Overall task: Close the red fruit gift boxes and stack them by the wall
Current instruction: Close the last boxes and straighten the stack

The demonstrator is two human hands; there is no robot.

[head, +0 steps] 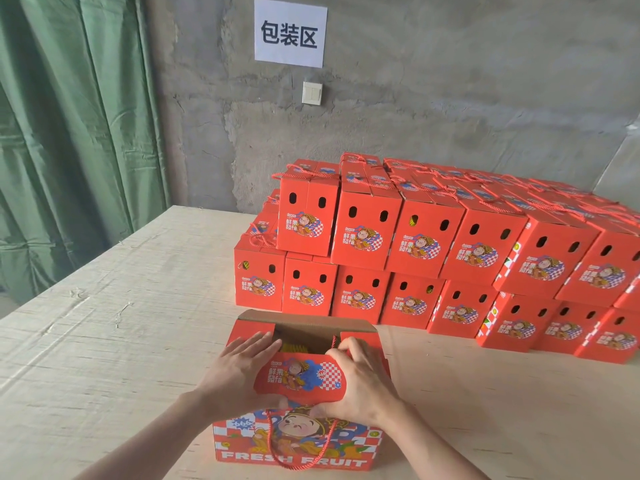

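A red fruit gift box (298, 441) stands on the pale wooden bench (114, 306) at 6 o'clock in the view, its printed long face toward the person and its top only partly closed. The back flap (304, 322) stands up on the 12 o'clock side, showing brown cardboard. Something yellow (294, 348) shows in the opening, too hidden to identify.

The front flap (301, 375), printed with a cartoon figure, is folded over the top between both hands. The left hand (239, 368) lies at the box's 9 o'clock end, its fingers straight and flat on the side flap (251, 332); this grip is open and wraps nothing, with the thumb down by the front flap's lower edge. The right hand (360, 379) is at the 3 o'clock end, its grip closed on the front flap: fingers curled over the flap's far edge, thumb at its near fold. A red rope handle (298, 468) hangs in a loop down the box's front face.

From 1 to 3 o'clock of this box, a stack of closed boxes (419, 244) sits 2 tiers high on the bench, running back to the bare concrete wall (450, 81). On the wall at 12 o'clock are a white paper sign (290, 32) and a light switch (311, 93). A green curtain (69, 133) hangs at 10 o'clock.
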